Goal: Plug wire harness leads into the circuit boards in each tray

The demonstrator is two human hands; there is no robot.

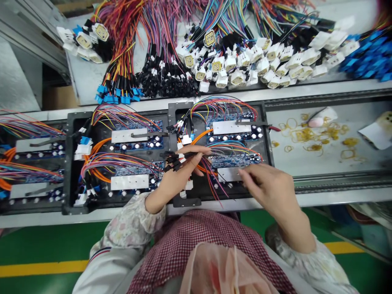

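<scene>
Clutching black connectors (174, 160) in its grip, the left hand (180, 174) could snag the coloured wires (212, 176) just right of it, since they splay loosely, while the right hand (272, 187), beside the heatsink (228, 174), has an unclear grip.

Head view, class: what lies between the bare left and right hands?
The head view shows thin multicoloured wires and a blue circuit board bearing a flat silver metal bar.

The right hand (271, 185) partly hides a circuit board (237, 160); far-right blue connectors (369, 57) are cropped.
</scene>
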